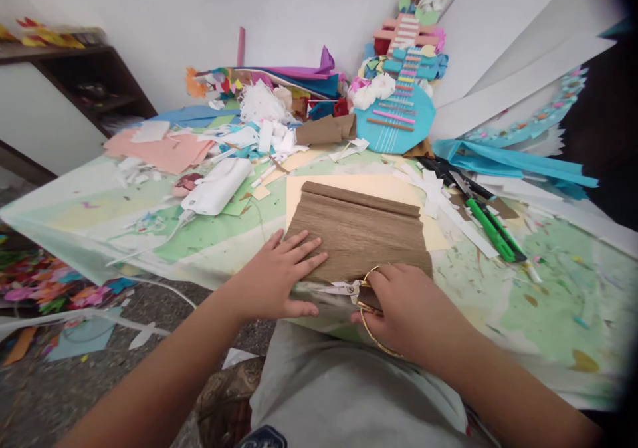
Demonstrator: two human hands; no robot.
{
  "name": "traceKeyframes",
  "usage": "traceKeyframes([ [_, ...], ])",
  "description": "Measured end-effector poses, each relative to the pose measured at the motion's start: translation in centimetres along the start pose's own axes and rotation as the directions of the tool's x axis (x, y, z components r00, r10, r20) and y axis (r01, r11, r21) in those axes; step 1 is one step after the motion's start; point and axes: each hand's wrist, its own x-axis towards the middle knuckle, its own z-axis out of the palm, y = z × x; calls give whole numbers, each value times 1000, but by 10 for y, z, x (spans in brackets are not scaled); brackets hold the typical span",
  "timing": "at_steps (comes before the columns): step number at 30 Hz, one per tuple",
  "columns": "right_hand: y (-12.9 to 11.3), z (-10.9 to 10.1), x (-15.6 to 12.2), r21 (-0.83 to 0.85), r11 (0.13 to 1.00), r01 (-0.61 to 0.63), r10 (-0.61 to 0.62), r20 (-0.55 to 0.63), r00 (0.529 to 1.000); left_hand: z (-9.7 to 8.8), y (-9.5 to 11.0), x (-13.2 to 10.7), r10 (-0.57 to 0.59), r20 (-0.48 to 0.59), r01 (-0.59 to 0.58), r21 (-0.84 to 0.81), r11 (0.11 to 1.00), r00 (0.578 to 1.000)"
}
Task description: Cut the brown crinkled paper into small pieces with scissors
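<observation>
Brown crepe paper (357, 235) is lying at the table's (100, 209) near edge, over a cream sheet (349, 185), its far end rolled up. My left hand (276, 278) is pressing it flat with fingers spread, while my right hand (409, 308) is gripping gold-handled scissors (359, 292), blades pointing left along its near edge.

Both forearms were bare, with no sleeves, rings or watch. The person wore a light grey garment (349, 388) over the lap. A dark patch marked its lower edge.

Scissors (349, 290) blades partly hidden under brown paper (359, 235); right hand (409, 308) covers handles.
</observation>
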Motion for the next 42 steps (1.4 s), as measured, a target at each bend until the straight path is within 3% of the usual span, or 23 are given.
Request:
traceKeyframes([
  [9, -10, 5, -5, 42, 998, -56, 57, -12, 998, 0, -5, 8, -9, 27, 9, 22, 1000, 1000],
  [17, -27, 10, -9, 41, 983, -179, 180, -27, 983, 0, -5, 10, 2, 47, -3, 30, 1000, 999],
  [24, -30, 13, -12, 136, 981, -141, 153, -79, 985, -1, -5, 10, 4, 26, -5, 28, 1000, 1000],
  [29, -28, 19, -16, 124, 988, -95, 111, -126, 986, -1, -4, 1, 24, -116, -17, 61, 998, 993],
  [35, -27, 18, -18, 61, 996, -62, 69, -133, 989, 11, 0, -28, -15, -347, 58, 115, 992, 938],
  [38, -26, 16, -17, 65, 997, -42, 49, -118, 992, 16, 0, -39, -42, -360, 85, 102, 991, 932],
  [42, -25, 13, -13, 108, 993, -46, 56, -89, 994, 20, -3, -43, -45, -300, 71, 76, 995, 953],
])
